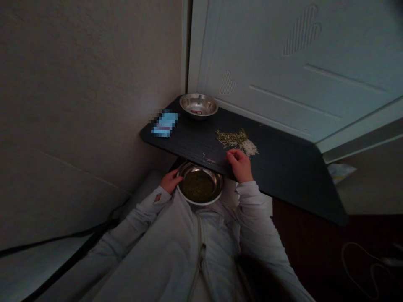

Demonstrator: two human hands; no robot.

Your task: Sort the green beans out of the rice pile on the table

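Note:
In my lap, under the table's near edge, sits a metal bowl [218, 183] with a mass of dark green, small-grained contents [197, 186]. My left hand [171, 180] grips its left rim, thumb over the edge. My right hand [240, 165] is above the near side of the black table [289, 167], its fingers curled together; whatever they may pinch is too small to make out. Just beyond it lie a loose heap of green grains [231, 139] and a patch of white grains [249, 147]. A few pale grains [209, 160] lie to the left of this hand.
A second metal bowl [185, 104] with a red label inside stands at the table's back left corner. Beside it lies a blurred-out phone-like light blue rectangle [165, 124]. A wall borders the left, a white panel door [267, 79] the back. A pale cable [344, 260] lies lower right.

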